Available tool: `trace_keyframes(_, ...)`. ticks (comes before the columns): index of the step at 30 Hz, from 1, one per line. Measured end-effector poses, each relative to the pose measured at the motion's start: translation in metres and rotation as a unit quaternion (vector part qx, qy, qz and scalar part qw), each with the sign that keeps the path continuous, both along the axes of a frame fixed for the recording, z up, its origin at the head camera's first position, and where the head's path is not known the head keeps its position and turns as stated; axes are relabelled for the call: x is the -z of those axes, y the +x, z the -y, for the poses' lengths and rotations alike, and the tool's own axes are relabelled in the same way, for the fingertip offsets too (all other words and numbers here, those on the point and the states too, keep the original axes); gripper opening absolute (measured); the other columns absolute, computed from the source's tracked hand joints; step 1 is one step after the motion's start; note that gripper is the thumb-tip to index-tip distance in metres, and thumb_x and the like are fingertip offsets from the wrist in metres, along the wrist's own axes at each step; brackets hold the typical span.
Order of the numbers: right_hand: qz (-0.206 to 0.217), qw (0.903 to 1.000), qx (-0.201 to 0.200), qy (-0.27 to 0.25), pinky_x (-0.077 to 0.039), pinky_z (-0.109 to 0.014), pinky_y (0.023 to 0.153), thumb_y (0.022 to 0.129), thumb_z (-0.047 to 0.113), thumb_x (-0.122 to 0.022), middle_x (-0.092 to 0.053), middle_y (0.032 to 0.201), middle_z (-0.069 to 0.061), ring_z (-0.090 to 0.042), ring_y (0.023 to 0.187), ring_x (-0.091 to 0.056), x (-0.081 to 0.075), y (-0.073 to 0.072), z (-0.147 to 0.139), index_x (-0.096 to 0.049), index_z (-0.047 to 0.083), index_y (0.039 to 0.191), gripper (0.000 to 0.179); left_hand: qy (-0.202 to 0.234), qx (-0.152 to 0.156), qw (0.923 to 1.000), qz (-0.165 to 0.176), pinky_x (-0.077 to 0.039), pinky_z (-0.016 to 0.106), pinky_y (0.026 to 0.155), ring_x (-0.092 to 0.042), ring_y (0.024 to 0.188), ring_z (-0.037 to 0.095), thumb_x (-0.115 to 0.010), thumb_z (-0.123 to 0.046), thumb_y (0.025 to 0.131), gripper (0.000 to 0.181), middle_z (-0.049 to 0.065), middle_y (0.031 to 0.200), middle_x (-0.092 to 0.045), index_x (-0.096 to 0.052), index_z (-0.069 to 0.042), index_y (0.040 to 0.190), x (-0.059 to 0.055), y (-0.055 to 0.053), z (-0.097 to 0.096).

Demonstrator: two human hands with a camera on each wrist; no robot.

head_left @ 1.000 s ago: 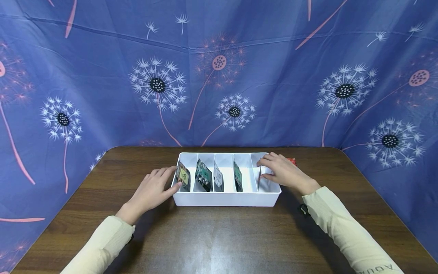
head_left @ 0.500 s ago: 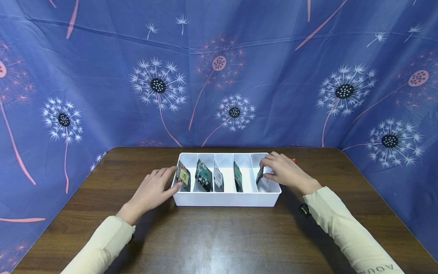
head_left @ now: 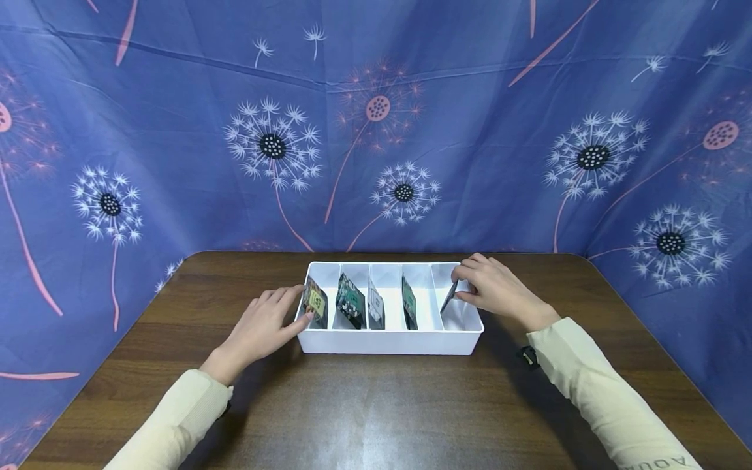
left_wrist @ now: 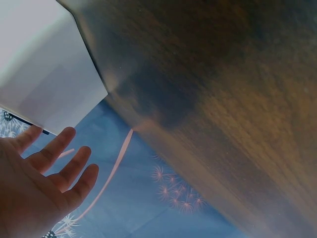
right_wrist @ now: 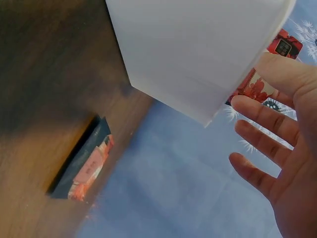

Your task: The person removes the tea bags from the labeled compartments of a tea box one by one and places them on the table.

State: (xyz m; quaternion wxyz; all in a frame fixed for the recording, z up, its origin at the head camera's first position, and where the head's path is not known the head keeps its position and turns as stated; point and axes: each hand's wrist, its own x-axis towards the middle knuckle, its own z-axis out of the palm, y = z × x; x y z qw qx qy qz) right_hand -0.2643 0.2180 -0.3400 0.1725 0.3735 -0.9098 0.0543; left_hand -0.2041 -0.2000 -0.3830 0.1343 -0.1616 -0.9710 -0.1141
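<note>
A white divided tray (head_left: 388, 341) stands on the table, with a small flat sachet in each compartment. My right hand (head_left: 499, 294) is over its right end, pinching a sachet (head_left: 449, 297) between thumb and index finger. That sachet leans, its top to the right and its lower edge by the divider; the right wrist view shows its red flowered face (right_wrist: 256, 88). At the tray's left end my left hand (head_left: 264, 326) rests with fingers spread and relaxed, beside a sachet with a yellow label (head_left: 315, 303). In the left wrist view the left fingers (left_wrist: 52, 151) reach the tray's edge.
Green-labelled sachets (head_left: 350, 301) (head_left: 409, 304) and a pale sachet (head_left: 375, 307) lean in the other compartments. In the right wrist view a dark sachet with red flowers (right_wrist: 91, 166) lies on the wooden table (head_left: 364, 398) outside the tray. A blue dandelion-print cloth (head_left: 470, 163) hangs behind.
My right hand has shifted slightly right, tilting the pinched sachet from near upright to leaning right. A red patch behind that hand has become hidden in the head view. My left hand stays put.
</note>
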Motion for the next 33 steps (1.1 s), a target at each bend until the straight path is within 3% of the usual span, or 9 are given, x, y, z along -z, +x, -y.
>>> trace_keyframes(9,-0.029,0.9996,0.003,-0.002,-0.036,-0.032,0.064,0.073,0.022,-0.075,-0.057,0.074,0.003,-0.017,0.082,-0.048,-0.013,0.002,-0.001,-0.062,0.017,0.086,0.018,0.003,-0.002,1.0,0.003,-0.039,0.051,0.087,-0.049,0.113,0.033,-0.045,-0.059,0.086,0.065,0.009,0.126,-0.055,-0.043,-0.016,0.135,-0.002,0.0,-0.001)
trace_keyframes(16,-0.051,0.9987,0.006,-0.009,-0.039,-0.036,0.065,0.073,0.026,-0.075,-0.063,0.085,0.002,-0.02,0.088,-0.052,-0.024,0.004,-0.003,-0.062,0.017,0.086,0.02,0.002,-0.002,1.0,0.003,-0.039,0.051,0.086,-0.05,0.113,0.033,-0.044,-0.06,0.086,0.065,0.009,0.125,-0.055,-0.042,-0.016,0.135,-0.002,0.002,0.0)
trace_keyframes(24,-0.066,0.9975,0.015,-0.021,-0.038,-0.034,0.064,0.072,0.022,-0.075,-0.063,0.086,0.003,-0.019,0.088,-0.052,-0.038,0.007,-0.007,-0.062,0.017,0.086,0.019,0.004,-0.001,1.0,0.003,-0.039,0.051,0.086,-0.049,0.113,0.033,-0.046,-0.058,0.087,0.063,0.009,0.125,-0.055,-0.042,-0.017,0.135,-0.001,0.001,0.001)
trace_keyframes(33,-0.073,0.9966,0.029,-0.026,-0.042,-0.039,0.069,0.074,0.02,-0.073,-0.064,0.089,0.0,-0.021,0.087,-0.052,-0.053,0.008,-0.017,-0.063,0.014,0.088,0.019,0.003,-0.002,1.0,0.006,-0.039,0.051,0.086,-0.049,0.113,0.033,-0.043,-0.06,0.087,0.064,0.009,0.126,-0.054,-0.042,-0.018,0.134,-0.001,0.001,0.0)
